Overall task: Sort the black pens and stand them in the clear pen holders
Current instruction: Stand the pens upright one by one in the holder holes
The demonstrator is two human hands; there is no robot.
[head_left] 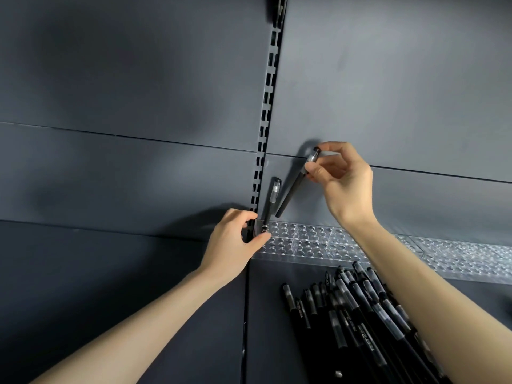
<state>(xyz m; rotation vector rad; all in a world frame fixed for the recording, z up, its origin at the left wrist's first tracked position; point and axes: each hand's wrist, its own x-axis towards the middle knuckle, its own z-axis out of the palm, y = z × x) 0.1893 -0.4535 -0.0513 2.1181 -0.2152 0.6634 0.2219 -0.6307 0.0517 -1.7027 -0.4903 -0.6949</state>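
The right hand (343, 178) pinches a black pen (293, 187) near its capped top between thumb and fingertips. The pen slants down to the left, its lower end just above the back row of a clear pen holder (304, 242). The left hand (232, 242) grips the holder's left end, thumb along the front and fingers curled behind. Beside those fingers another pen (271, 200) stands in a hole at the back left corner, leaning slightly. A second holder (465, 256) lies further right on the dark shelf (277, 328). A heap of black pens (360, 309) lies in front, under the right forearm. A slotted strip (267, 112) runs up the grey back panel (388, 92).
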